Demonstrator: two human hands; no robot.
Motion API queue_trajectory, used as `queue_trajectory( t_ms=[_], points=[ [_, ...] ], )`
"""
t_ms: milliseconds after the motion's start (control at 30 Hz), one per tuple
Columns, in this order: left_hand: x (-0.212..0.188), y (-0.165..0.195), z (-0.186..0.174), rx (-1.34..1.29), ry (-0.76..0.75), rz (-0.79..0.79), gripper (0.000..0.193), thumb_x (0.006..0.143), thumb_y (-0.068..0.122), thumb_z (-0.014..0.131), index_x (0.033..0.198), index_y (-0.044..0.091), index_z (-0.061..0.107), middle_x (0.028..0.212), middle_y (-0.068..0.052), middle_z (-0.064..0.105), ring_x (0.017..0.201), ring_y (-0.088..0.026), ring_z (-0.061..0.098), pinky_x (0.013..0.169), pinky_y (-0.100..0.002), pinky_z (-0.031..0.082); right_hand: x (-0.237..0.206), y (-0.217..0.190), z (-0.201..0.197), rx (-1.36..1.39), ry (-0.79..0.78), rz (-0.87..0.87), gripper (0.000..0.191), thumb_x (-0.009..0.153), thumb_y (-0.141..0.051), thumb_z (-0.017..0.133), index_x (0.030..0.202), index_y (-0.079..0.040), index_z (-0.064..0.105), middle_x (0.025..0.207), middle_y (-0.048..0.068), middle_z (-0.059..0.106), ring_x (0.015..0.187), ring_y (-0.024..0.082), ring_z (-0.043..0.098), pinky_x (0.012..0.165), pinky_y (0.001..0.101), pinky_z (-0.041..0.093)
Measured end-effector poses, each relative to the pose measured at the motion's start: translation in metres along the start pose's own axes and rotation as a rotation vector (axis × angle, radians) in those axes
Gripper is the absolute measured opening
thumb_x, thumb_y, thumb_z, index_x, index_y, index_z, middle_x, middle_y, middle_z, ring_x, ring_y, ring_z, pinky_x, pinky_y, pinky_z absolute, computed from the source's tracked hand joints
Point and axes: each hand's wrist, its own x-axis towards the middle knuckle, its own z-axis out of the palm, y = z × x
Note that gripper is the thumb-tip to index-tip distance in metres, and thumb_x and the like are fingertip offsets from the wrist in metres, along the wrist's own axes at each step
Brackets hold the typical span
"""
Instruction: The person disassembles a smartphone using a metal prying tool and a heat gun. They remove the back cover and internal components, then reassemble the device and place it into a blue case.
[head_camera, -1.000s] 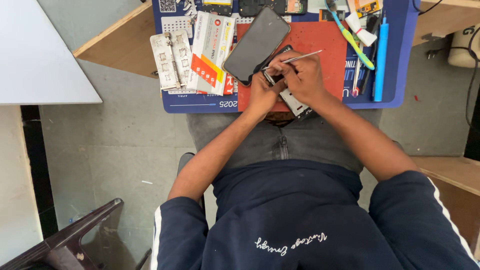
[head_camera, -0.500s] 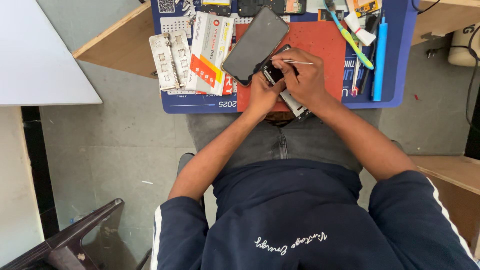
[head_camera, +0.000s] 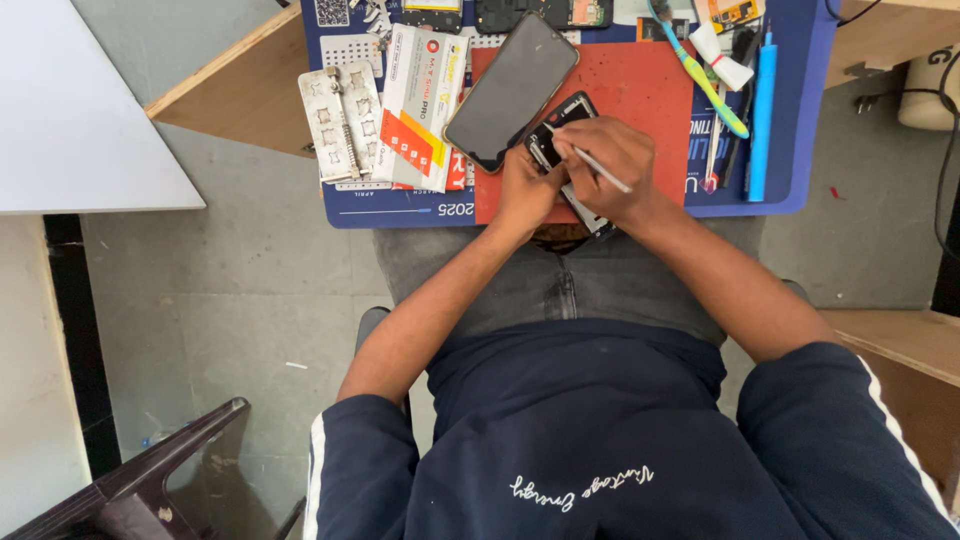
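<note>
The left hand (head_camera: 522, 190) holds the open phone frame (head_camera: 556, 128) steady on the red mat (head_camera: 640, 90) so the right hand (head_camera: 612, 165), pinching thin tweezers (head_camera: 590, 165), can poke inside.

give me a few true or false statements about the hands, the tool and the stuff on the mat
1. The right hand holds a thin metal tool. True.
2. The left hand rests on the toothbrush. False: it steadies the opened phone body; the toothbrush lies apart.
3. A dark phone screen lies on the red mat. True.
4. The blue pen-shaped tool lies left of the screen. False: it lies at the far right.
</note>
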Motion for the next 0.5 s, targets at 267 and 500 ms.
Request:
queue_trajectory(
  t_ms=[267,500],
  points=[
    [0.001,-0.009,0.000,-0.096,-0.006,0.064,0.012,0.094,-0.010,0.061,0.100,-0.003,0.069,0.094,-0.004,0.073,0.086,-0.008,0.066,0.073,-0.027,0.056,0.000,0.000,-0.006,0.032,-0.044,-0.152,0.013,0.091,0.003,0.080,0.096,0.004,0.068,0.093,0.017,0.073,0.082,0.030,0.075,0.072,0.0372,0.060],
    [0.001,-0.003,0.001,-0.073,0.018,-0.041,0.009,0.092,-0.011,0.065,0.098,-0.003,0.067,0.091,-0.004,0.071,0.083,-0.008,0.065,0.069,-0.027,0.055,-0.016,0.014,0.010,0.379,-0.005,0.401,0.008,0.098,0.005,0.075,0.098,0.007,0.067,0.096,0.017,0.075,0.087,0.020,0.076,0.079,0.0301,0.062]
  ],
)
